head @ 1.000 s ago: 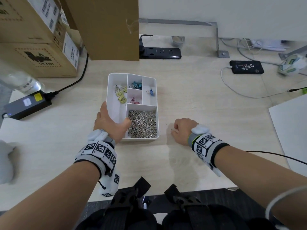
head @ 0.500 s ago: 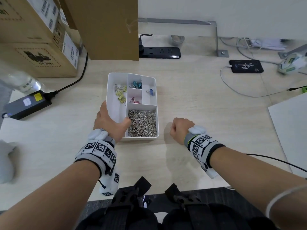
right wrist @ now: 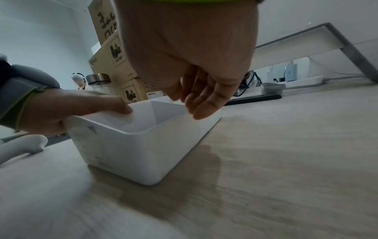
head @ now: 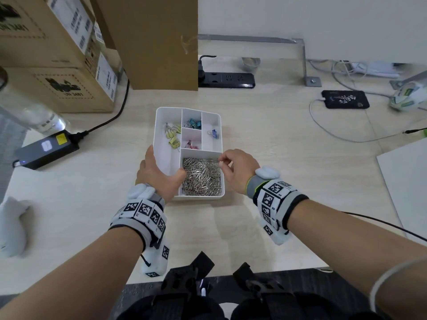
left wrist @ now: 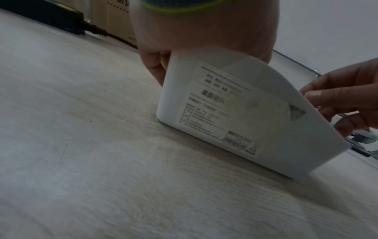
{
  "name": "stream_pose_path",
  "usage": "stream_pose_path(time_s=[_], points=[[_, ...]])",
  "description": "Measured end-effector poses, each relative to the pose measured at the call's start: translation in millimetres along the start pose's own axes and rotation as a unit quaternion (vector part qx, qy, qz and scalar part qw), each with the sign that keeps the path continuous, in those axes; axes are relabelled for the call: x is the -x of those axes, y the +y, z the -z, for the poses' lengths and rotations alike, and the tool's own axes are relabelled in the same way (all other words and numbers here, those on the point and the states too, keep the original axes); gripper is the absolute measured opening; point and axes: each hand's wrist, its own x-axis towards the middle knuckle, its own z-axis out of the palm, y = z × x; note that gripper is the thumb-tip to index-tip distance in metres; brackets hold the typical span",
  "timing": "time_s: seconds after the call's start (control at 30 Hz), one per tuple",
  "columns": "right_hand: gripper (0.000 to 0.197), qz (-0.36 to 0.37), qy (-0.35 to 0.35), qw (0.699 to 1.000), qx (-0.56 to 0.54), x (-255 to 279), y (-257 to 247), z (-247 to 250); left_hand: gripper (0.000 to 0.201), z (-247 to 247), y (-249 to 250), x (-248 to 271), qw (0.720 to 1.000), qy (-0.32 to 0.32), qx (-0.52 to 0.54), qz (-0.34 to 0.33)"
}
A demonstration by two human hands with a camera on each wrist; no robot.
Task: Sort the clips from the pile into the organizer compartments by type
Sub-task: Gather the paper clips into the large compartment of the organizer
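A white organizer [head: 157, 125] stands mid-table. Its near right compartment holds a heap of silver paper clips [head: 202, 179]. Yellow binder clips [head: 173, 135] lie in the long left compartment, teal ones [head: 194, 123] at the back middle, pink ones [head: 191, 145] below them, and a blue one [head: 213, 133] at the right. My left hand [head: 157, 174] grips the near left corner, thumb inside the rim. My right hand [head: 221, 161] hovers over the paper clip compartment's right rim, thumb and forefinger pinching what looks like a thin silver clip. The right wrist view shows its fingers [right wrist: 204, 110] hanging over the rim.
Cardboard boxes [head: 57, 65] stand at the back left, with a bottle [head: 34, 112] and a black power adapter [head: 46, 146] before them. A power strip [head: 228, 79] and a charging phone [head: 345, 99] lie farther back. A white sheet [head: 406, 176] covers the right edge.
My right hand has lifted from the table beside the organizer and moved left and forward over the paper clip compartment. The left hand keeps its hold on the corner.
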Motion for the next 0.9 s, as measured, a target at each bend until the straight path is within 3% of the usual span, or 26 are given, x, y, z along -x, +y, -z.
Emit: stream_pose_path(time_s=[0.17,0.27,0.47,0.6,0.67,0.77,0.83,0.9], points=[[0.047,0.069,-0.056,0.992,0.093,-2.4,23.7,2.3,0.101,5.9,2.6,-0.2,0.999,-0.037,-0.030,-0.007],[0.056,0.079,-0.064,0.984,0.144,-7.1,28.0,6.5,0.102,12.8,3.9,-3.7,0.996,-0.069,-0.044,-0.035],[0.053,0.140,-0.066,0.961,0.229,-9.5,30.6,15.2,0.109,27.2,0.2,-21.0,0.988,-0.118,-0.066,-0.075],[0.037,0.185,-0.074,0.939,0.282,-12.8,27.0,12.6,0.107,40.6,10.6,-40.3,0.962,-0.158,-0.195,-0.105],[0.022,0.195,-0.087,0.932,0.294,-15.6,17.0,15.0,0.096,48.1,26.0,-50.4,0.937,-0.146,-0.284,-0.144],[0.021,0.176,-0.088,0.939,0.282,-17.4,10.3,12.0,0.083,55.3,52.0,-53.4,0.903,-0.095,-0.367,-0.201],[0.026,0.193,-0.038,0.954,0.227,-16.5,7.9,7.9,0.079,55.1,55.5,-51.5,0.916,-0.052,-0.341,-0.202],[0.045,0.153,-0.010,0.966,0.207,-17.4,9.7,9.6,0.082,54.1,48.5,-47.9,0.945,-0.034,-0.282,-0.164]])
